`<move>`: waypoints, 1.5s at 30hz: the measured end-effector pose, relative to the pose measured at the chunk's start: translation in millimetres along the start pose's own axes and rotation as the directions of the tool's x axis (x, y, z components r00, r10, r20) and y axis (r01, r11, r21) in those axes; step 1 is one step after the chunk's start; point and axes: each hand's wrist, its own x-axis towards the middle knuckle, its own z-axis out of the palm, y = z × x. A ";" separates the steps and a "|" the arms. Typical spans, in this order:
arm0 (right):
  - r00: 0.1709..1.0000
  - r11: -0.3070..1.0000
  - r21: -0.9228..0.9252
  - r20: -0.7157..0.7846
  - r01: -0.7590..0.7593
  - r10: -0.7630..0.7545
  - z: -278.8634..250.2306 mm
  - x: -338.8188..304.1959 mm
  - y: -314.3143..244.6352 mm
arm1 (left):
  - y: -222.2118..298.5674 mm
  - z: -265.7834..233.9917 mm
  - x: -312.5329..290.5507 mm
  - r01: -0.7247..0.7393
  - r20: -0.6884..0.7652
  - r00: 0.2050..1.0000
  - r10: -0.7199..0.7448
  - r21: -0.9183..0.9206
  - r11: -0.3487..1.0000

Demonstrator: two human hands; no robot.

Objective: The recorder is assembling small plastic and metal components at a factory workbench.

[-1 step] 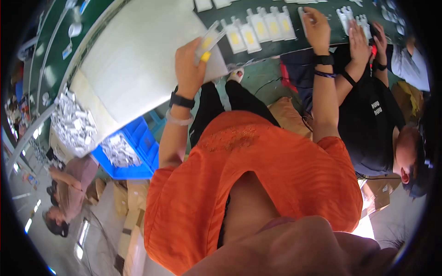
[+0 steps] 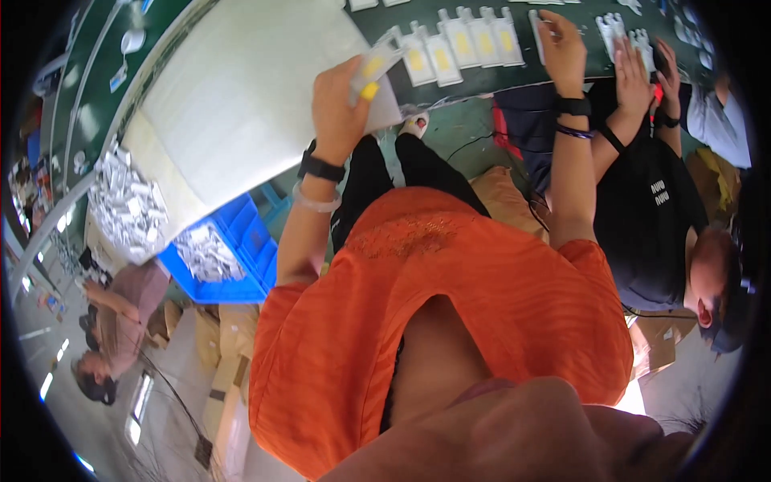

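A flat white piece with a yellow panel (image 2: 374, 63) is gripped in my left hand (image 2: 337, 104), over the edge between the white sheet and the green table. A small bright yellow bit (image 2: 369, 91) shows by the left thumb; whether it belongs to the piece I cannot tell. To the right lies a row of similar white pieces (image 2: 441, 61), with narrow tabs and yellow panels. Beyond that row, the curled fingers of my right hand (image 2: 565, 56) close on a narrow white piece (image 2: 536, 38), seen nearly edge-on. Its far side is partly hidden by the fingers.
A white sheet (image 2: 249, 80) covers the table's left part. Loose white pieces are heaped at its corner (image 2: 128, 201) and in a blue crate (image 2: 259, 255) below. At right, a co-worker's hands (image 2: 633, 80) reach over more white pieces (image 2: 610, 34). Cardboard boxes (image 2: 225, 386) stand lower left.
The view has shifted slightly, so the table and the row of pieces sit a little farther right. Both hands keep their holds.
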 end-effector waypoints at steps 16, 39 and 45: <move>0.722 0.206 0.711 0.567 -0.672 0.397 27.3 -113.6 -95.8 | 79.1 60.4 -4.9 -0.241 0.088 0.966 0.243 -0.029 0.970; 0.987 0.971 -0.174 -0.015 -0.161 0.161 -4.7 6.2 81.1 | 10.7 46.9 40.6 -0.182 0.298 0.948 0.108 0.232 0.955; 0.997 0.949 -0.314 -0.051 0.039 -0.058 -24.9 -6.1 44.4 | 25.1 34.7 45.2 -0.140 0.303 0.948 0.097 0.125 0.982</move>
